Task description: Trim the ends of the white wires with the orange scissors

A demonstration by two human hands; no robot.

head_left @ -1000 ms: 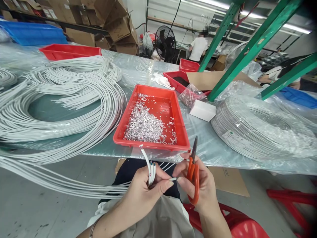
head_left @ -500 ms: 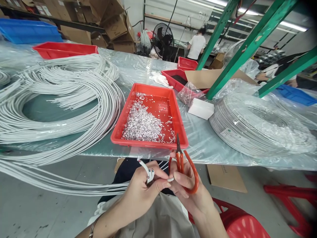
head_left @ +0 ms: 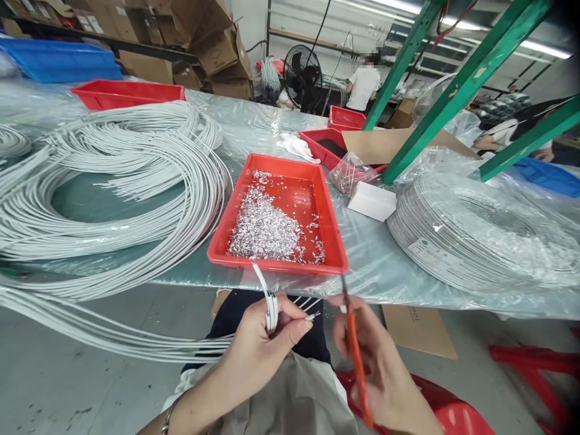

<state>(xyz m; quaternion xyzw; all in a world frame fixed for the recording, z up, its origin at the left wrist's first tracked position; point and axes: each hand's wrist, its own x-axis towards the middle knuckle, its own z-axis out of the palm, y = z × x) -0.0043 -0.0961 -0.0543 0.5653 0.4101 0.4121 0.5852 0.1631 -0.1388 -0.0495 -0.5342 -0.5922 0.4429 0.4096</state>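
Closed around several white cables (head_left: 272, 313), my left hand (head_left: 267, 344) pinches one cable end between thumb and forefinger. Thin wire strands (head_left: 316, 315) stick out of that end. My right hand (head_left: 376, 356) is wrapped around orange-handled scissors (head_left: 356, 356), slightly smeared by motion, with the dark blades pointing up. A small white piece (head_left: 343, 309) shows by its fingertips. Just beyond both hands, the red tray (head_left: 276, 266) holds a heap of small silvery scraps (head_left: 267, 226).
Coiled white cables (head_left: 199, 199) cover the table's left side. A plastic-wrapped cable roll (head_left: 453, 241) lies at right, near a white box (head_left: 372, 201) and a slanting green post (head_left: 430, 96). A red stool (head_left: 457, 417) stands low at right. Another person (head_left: 364, 83) is far back.
My right hand has moved right and down, away from the cable end, and the scissors have turned edge-on. Wire strands now show at the cable end, which stays pinched in my left hand.
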